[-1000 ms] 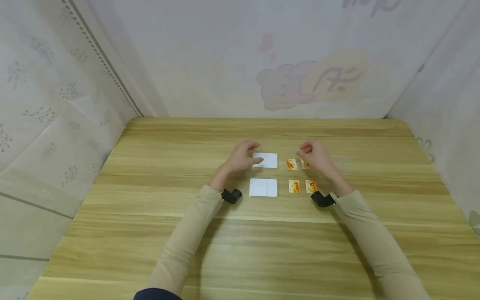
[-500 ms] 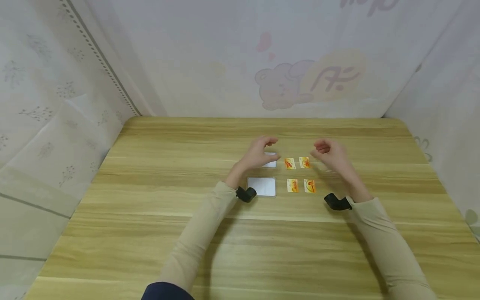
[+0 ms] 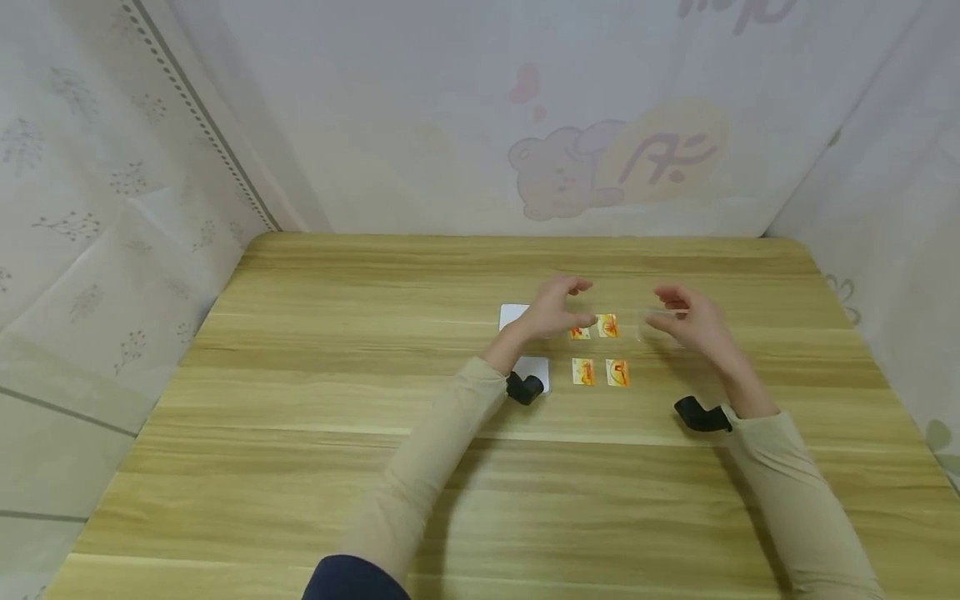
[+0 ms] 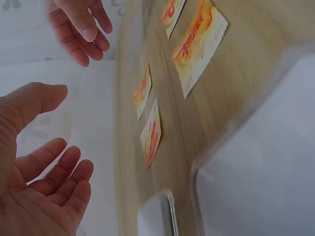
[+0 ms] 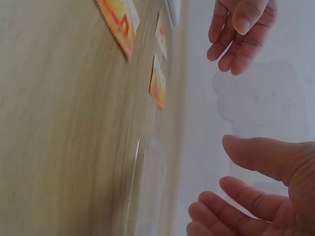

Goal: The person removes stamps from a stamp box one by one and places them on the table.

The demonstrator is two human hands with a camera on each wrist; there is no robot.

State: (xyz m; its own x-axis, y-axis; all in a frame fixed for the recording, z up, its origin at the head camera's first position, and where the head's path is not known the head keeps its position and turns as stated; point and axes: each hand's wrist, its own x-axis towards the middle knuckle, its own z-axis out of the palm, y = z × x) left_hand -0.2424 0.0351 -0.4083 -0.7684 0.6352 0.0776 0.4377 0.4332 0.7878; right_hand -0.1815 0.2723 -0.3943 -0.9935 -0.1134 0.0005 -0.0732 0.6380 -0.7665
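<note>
My left hand (image 3: 553, 310) hovers over the back row of small orange-and-yellow postage stamps, fingers spread and holding nothing. It partly covers one back stamp (image 3: 581, 333); another back stamp (image 3: 607, 326) shows beside its thumb. Closer to me lie two front stamps, a left one (image 3: 582, 372) and a right one (image 3: 617, 372), whose toothed edges show in the wrist views. Above a thin clear plastic piece (image 5: 147, 182), my right hand (image 3: 693, 323) is held with fingers loosely bent and nothing between them. Both hands are off the tabletop, palms facing each other.
Left of the stamps lie two white rectangles with clear borders, a back one (image 3: 513, 315) and a front one (image 3: 536, 371), partly covered by my left arm. All rest on a wooden table (image 3: 300, 375). A pale printed curtain (image 3: 420, 125) hangs behind it.
My left hand has moved right, from the back white rectangle to over the stamps. My right hand has moved right, off the stamps to over the clear plastic piece. The stamps stay put.
</note>
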